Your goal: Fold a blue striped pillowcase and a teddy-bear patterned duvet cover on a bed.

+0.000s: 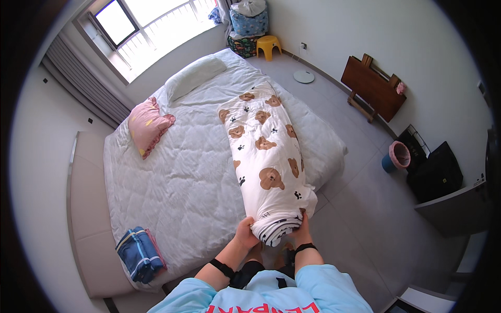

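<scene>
A white quilt printed with brown bear heads and black paw marks lies in a long strip across the right part of the bed. Its near end is gathered into a thick bundle of layers, with black-striped fabric showing at the edge; whether it is rolled or folded I cannot tell. My left hand grips the left side of this bundle, fingers partly hidden behind the cloth. On the opposite side my right hand is closed on the bundle, its fingertips tucked into the fabric.
On the bed are a pink ruffled pillow, a long white bolster and folded blue cloth. Off its right side stand a yellow stool, a white scale, a folded wooden table and a lined bin.
</scene>
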Demonstrator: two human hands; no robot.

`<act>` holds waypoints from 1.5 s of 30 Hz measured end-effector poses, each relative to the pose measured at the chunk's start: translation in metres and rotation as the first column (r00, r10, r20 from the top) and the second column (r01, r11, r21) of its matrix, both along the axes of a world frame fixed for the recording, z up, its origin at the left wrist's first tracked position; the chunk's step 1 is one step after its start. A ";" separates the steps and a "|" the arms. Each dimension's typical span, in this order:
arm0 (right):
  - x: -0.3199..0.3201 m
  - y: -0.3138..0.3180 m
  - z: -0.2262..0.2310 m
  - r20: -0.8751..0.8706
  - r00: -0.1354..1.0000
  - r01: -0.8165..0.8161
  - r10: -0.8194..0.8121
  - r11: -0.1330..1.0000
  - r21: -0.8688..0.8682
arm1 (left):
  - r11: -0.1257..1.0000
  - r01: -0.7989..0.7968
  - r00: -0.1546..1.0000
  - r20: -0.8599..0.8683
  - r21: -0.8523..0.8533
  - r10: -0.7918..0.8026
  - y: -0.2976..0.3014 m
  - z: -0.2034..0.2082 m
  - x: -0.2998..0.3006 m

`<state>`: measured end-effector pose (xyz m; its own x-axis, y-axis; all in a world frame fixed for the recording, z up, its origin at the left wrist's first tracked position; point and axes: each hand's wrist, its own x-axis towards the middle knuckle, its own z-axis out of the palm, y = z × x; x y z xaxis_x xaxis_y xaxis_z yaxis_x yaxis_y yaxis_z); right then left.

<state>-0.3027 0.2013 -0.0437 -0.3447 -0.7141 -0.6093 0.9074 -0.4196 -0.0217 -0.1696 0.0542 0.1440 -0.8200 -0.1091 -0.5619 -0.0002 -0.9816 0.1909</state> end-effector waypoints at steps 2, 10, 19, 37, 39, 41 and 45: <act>0.022 -0.022 0.043 0.012 0.998 0.063 -0.062 0.991 -0.121 | 0.999 -0.035 0.999 -0.024 -0.015 0.035 0.000 0.007 0.006; -0.043 -0.032 0.115 -0.357 0.798 0.564 -0.485 0.810 0.161 | 0.997 0.070 0.997 -0.032 -0.027 -0.071 -0.031 -0.006 0.006; -0.087 0.081 0.092 -0.326 0.925 0.344 -0.193 0.791 0.507 | 0.894 0.447 0.829 0.377 -0.007 -0.412 -0.030 -0.042 0.015; -0.139 0.076 0.103 -0.218 0.976 0.107 -0.003 0.878 0.466 | 0.929 0.371 0.919 0.152 -0.014 -0.364 -0.050 0.003 -0.020; -0.149 0.060 0.107 -0.232 0.973 0.105 0.016 0.859 0.500 | 0.919 0.394 0.905 0.183 -0.023 -0.384 -0.060 -0.002 -0.022; -0.179 0.052 0.105 -0.283 0.959 0.137 0.021 0.838 0.528 | 0.918 0.397 0.905 0.161 0.008 -0.393 -0.070 -0.003 -0.037; -0.214 -0.042 0.148 -0.403 0.909 0.198 0.103 0.745 0.637 | 0.952 0.305 0.943 0.154 -0.038 -0.296 -0.125 -0.006 -0.054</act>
<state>-0.5162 0.1596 0.1047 -0.6780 -0.1663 -0.7160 0.7341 -0.2049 -0.6474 -0.2233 -0.0709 0.1377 -0.7300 0.0927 -0.6771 -0.3257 -0.9182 0.2254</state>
